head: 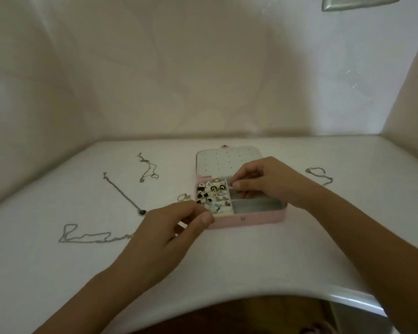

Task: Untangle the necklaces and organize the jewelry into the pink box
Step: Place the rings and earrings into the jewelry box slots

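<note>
The pink box [258,218] lies open in the middle of the white table, its dotted lid [227,160] folded back. Rings and earrings [212,194] fill its left half; grey compartments [256,206] make up the right half. My left hand [169,227] has its thumb and fingers curled at the box's front left corner. My right hand [261,182] reaches into the upper right compartment with fingertips pinched together; what they pinch is too small to tell. Silver necklaces lie loose: one [147,167] far left, one with a dark pendant [121,191], one [87,235] near left, one [320,175] at right.
A small gold ring [182,196] lies on the table just left of the box. Walls close the table in at the back and right. The table's curved front edge [299,297] runs near my body.
</note>
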